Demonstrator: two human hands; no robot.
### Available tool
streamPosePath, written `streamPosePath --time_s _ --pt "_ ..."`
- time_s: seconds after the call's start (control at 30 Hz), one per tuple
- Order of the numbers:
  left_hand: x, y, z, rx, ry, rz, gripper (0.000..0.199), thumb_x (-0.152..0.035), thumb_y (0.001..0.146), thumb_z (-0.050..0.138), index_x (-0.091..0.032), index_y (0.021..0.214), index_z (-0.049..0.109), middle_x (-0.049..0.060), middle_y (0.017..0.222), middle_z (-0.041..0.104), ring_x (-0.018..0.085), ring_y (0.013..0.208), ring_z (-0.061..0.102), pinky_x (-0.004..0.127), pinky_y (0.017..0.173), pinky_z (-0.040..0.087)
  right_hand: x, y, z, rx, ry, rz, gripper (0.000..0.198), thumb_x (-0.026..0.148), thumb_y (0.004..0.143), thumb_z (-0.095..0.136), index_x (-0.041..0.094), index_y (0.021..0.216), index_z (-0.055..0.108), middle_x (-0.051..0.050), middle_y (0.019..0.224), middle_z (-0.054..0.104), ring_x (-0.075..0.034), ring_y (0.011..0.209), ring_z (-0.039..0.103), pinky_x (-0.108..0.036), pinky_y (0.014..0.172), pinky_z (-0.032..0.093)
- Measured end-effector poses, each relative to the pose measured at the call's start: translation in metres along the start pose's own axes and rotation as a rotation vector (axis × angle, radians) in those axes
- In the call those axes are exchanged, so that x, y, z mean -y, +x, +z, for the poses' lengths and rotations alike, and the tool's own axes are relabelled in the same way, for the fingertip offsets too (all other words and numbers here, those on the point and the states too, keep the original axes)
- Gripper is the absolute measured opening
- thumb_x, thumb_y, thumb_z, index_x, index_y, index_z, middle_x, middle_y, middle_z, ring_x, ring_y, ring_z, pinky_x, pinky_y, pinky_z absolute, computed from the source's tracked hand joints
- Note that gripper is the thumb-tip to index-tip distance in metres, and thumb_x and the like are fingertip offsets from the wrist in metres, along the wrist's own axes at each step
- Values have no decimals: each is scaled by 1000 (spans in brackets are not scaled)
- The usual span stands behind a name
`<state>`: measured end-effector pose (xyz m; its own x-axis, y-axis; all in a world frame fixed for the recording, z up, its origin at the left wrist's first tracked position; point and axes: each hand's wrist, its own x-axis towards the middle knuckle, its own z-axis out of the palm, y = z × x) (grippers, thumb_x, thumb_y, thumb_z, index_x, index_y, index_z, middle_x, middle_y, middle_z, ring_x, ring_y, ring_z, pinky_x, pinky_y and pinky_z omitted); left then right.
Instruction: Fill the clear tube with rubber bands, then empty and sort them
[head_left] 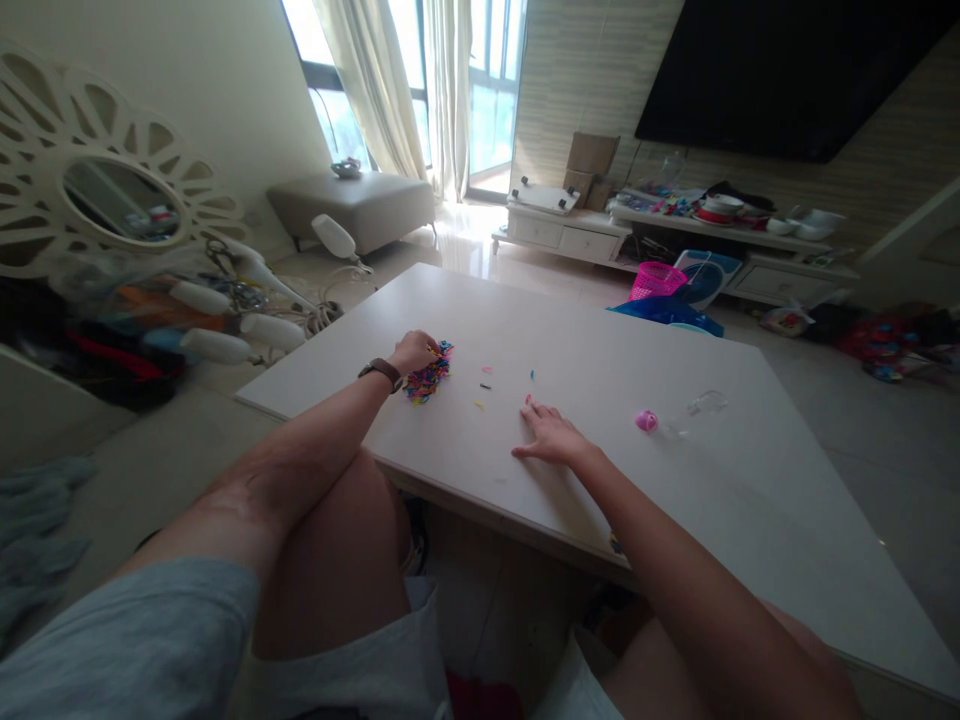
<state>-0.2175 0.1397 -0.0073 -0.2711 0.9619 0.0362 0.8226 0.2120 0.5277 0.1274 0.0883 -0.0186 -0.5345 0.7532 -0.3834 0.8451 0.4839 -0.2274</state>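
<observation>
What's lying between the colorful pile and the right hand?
Between the pile and the right hand lie a small pink piece, a dark piece and a yellow piece, in the head view.

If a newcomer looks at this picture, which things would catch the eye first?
Probably the multicoloured pile of small pieces at the left hand, bright against the white table. Next, perhaps, the small pink object on the table, to the right of the right hand. The large dark screen on the wall, upper right, also stands out.
</observation>
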Motion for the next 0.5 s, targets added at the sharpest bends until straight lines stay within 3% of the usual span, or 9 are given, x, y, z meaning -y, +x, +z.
streamPosePath --time_s 0.13,0.23,0.5 --pt "-5 5 4 30 75 -33 12 -15 55 78 -22 64 76 5 61 64 29 89 66 38 90 49 0 0 0 0 3 -3 94 61 77 74 25 155 34 -12 168 19 -33 152 23 -46 119 27" --pt "-7 5 4 17 80 -61 12 -13 56 77 -21 64 75 5 63 65 31 93 67 45 97 46 1 -1 0 1 5 -3 94 60 78 73 25 155 33 -12 169 18 -33 152 22 -47 119 27" --pt "-2 4 -3 -51 -39 -59 11 -16 59 76 -18 69 77 7 67 72 22 74 66 30 74 51 1 0 -1 3 8 -3 94 60 78 73 24 156 33 -12 169 18 -33 151 22 -47 120 27"
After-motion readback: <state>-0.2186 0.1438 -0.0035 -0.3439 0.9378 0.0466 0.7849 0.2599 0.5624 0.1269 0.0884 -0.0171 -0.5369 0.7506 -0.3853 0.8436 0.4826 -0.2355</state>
